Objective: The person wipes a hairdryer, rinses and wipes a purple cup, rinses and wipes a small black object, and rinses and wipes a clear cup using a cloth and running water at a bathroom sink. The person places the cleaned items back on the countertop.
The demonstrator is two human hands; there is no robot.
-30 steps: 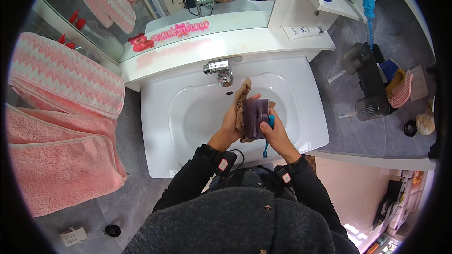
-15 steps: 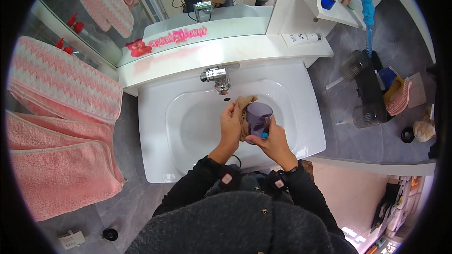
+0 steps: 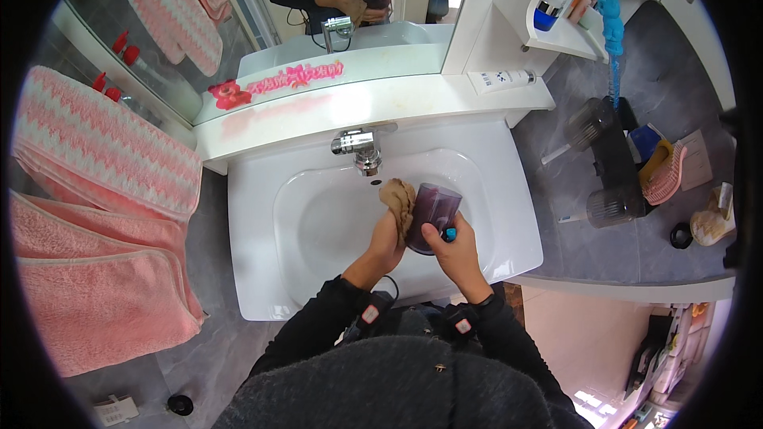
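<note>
No text or numbers can be read.

Left of the left hand's fingers, the basin offers open room; ahead, the faucet juts in; rightward, cloth and cup block the way.

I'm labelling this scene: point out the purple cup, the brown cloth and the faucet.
Purple cup [image 3: 434, 206], head view: its side wall.
Brown cloth [image 3: 400, 201], head view: its crumpled folds.
Faucet [image 3: 362, 148], head view: its chrome body.

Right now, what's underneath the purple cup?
The right hand holds the purple cup over the white sink. The patch of sink directly below is covered, so I can't tell what's there.
</note>
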